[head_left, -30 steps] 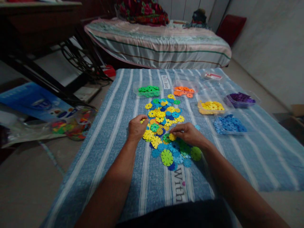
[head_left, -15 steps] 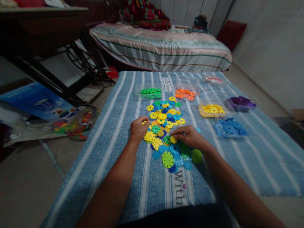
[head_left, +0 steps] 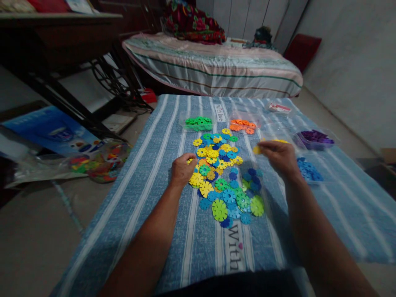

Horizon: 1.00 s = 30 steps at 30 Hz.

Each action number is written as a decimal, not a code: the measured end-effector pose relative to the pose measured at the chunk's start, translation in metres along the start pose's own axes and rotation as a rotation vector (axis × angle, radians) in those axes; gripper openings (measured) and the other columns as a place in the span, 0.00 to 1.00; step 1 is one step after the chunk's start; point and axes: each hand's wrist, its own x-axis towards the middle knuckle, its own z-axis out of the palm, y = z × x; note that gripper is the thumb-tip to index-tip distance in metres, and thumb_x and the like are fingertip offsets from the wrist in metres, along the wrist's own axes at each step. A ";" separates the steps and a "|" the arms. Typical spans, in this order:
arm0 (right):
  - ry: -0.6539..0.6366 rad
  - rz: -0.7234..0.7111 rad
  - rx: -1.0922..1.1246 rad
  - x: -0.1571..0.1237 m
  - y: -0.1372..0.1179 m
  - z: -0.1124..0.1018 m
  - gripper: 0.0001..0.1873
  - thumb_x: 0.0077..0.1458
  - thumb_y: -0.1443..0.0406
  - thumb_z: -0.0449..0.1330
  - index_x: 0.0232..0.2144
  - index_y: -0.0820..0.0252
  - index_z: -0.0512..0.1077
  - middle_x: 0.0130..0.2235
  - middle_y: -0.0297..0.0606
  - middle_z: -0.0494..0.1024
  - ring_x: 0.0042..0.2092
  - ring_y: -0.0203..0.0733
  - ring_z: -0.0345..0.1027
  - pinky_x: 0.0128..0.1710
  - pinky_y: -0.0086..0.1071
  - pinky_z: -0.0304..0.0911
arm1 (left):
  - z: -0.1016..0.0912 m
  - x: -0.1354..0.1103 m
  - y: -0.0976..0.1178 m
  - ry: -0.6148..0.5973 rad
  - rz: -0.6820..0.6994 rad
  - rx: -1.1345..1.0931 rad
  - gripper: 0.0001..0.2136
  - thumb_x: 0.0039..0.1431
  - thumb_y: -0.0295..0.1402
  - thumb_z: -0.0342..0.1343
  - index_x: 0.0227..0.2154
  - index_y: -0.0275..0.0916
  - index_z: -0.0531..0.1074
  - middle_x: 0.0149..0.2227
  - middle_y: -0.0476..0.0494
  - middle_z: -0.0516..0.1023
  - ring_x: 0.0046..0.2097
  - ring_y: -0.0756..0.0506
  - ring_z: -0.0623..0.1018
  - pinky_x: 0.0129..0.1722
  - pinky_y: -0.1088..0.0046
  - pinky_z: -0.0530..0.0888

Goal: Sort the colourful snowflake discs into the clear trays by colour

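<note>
A loose pile of notched plastic snowflake discs (head_left: 229, 195) in yellow, blue and green lies on the striped cloth. At the pile's left edge my left hand (head_left: 183, 169) is closed, with a yellow snowflake disc (head_left: 189, 161) showing between thumb and fingers. My right hand (head_left: 281, 159) pinches another yellow snowflake disc (head_left: 257, 149) by the fingertips. It hovers at the near left of the clear tub of yellow discs (head_left: 282, 141) and hides most of that tub. Behind the right wrist, a tub of blue discs (head_left: 310, 170) is partly covered.
Clear tubs of green discs (head_left: 198, 123) and orange discs (head_left: 243, 126) stand beyond the pile. Purple discs (head_left: 315, 139) fill a tub at the right. A small clear box (head_left: 279, 108) sits at the far right. A bed (head_left: 216, 68) stands behind the table.
My right hand has lifted from the pile and moved right and away from me, carrying a yellow snowflake disc towards the yellow tub. My left hand has hardly moved.
</note>
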 end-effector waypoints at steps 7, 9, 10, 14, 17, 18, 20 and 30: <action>0.229 -0.182 -0.380 0.006 0.013 -0.010 0.12 0.55 0.61 0.57 0.37 0.60 0.77 0.35 0.45 0.78 0.40 0.51 0.72 0.45 0.47 0.66 | 0.000 -0.001 0.002 -0.003 -0.014 0.000 0.11 0.52 0.37 0.53 0.33 0.41 0.78 0.37 0.48 0.83 0.42 0.44 0.80 0.46 0.72 0.73; -0.033 -0.313 -0.282 -0.016 0.003 0.011 0.10 0.57 0.61 0.58 0.35 0.58 0.78 0.35 0.43 0.78 0.39 0.49 0.71 0.43 0.43 0.67 | 0.000 -0.001 0.001 -0.003 -0.018 0.001 0.11 0.52 0.37 0.53 0.33 0.41 0.78 0.38 0.49 0.83 0.42 0.45 0.80 0.46 0.72 0.73; -0.190 -0.385 -0.222 -0.028 -0.004 0.023 0.09 0.58 0.62 0.58 0.36 0.58 0.78 0.37 0.43 0.78 0.40 0.48 0.71 0.43 0.41 0.67 | 0.000 -0.002 0.001 -0.003 -0.017 0.000 0.11 0.52 0.37 0.53 0.33 0.42 0.78 0.38 0.49 0.83 0.42 0.45 0.80 0.46 0.72 0.73; -0.543 -0.565 -0.192 -0.060 -0.027 0.061 0.07 0.58 0.63 0.61 0.37 0.57 0.78 0.42 0.44 0.77 0.47 0.48 0.69 0.49 0.42 0.65 | -0.002 -0.002 0.002 -0.002 -0.006 -0.007 0.11 0.52 0.37 0.53 0.33 0.41 0.78 0.37 0.48 0.83 0.41 0.44 0.80 0.46 0.72 0.73; -0.590 -0.560 -0.277 -0.066 -0.030 0.073 0.04 0.58 0.64 0.62 0.34 0.57 0.78 0.44 0.44 0.76 0.51 0.50 0.66 0.54 0.45 0.63 | -0.003 -0.003 0.004 -0.013 -0.008 0.002 0.10 0.53 0.37 0.53 0.33 0.41 0.78 0.36 0.48 0.83 0.41 0.45 0.80 0.46 0.72 0.74; -0.579 -0.546 -0.303 -0.067 -0.028 0.074 0.04 0.58 0.65 0.62 0.33 0.57 0.78 0.45 0.44 0.76 0.53 0.51 0.65 0.55 0.46 0.62 | -0.003 -0.003 0.004 -0.015 -0.011 0.005 0.10 0.53 0.37 0.53 0.33 0.41 0.78 0.36 0.48 0.83 0.41 0.45 0.80 0.46 0.72 0.74; -0.549 -0.522 -0.340 -0.066 -0.022 0.075 0.05 0.58 0.66 0.62 0.31 0.57 0.77 0.47 0.45 0.75 0.55 0.52 0.63 0.56 0.47 0.61 | -0.004 -0.003 0.005 -0.018 -0.017 0.007 0.10 0.53 0.37 0.53 0.33 0.41 0.78 0.36 0.48 0.83 0.41 0.45 0.80 0.46 0.72 0.73; -0.407 -0.488 -0.329 -0.072 -0.011 0.074 0.08 0.61 0.66 0.57 0.35 0.58 0.77 0.45 0.46 0.76 0.53 0.51 0.64 0.54 0.46 0.63 | -0.003 -0.003 0.005 -0.018 -0.024 -0.002 0.10 0.53 0.36 0.53 0.34 0.41 0.78 0.38 0.48 0.83 0.42 0.45 0.80 0.46 0.72 0.73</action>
